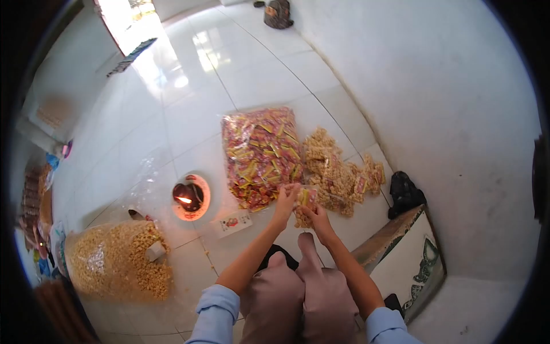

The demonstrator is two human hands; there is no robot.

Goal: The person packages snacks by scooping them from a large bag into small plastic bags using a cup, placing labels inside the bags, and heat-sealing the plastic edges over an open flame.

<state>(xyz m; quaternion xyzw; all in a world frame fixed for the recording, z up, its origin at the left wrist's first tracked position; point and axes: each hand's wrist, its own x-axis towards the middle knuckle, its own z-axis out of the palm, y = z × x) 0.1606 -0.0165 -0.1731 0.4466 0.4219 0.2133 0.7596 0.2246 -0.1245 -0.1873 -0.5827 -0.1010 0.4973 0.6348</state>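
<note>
While both hands (286,199) (319,221) hold one lumpy plastic packet (306,199); sachets (260,152) gleam

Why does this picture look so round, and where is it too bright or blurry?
Head view: rounded black edges suggest a very wide lens; the doorway is washed out, its glare streaking the floor tiles; the flame is a bright spot; a brownish patch at left is too blurred to identify.

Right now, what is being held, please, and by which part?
A clear snack packet: the left hand at its upper left edge, the right hand at its lower right side.
</note>
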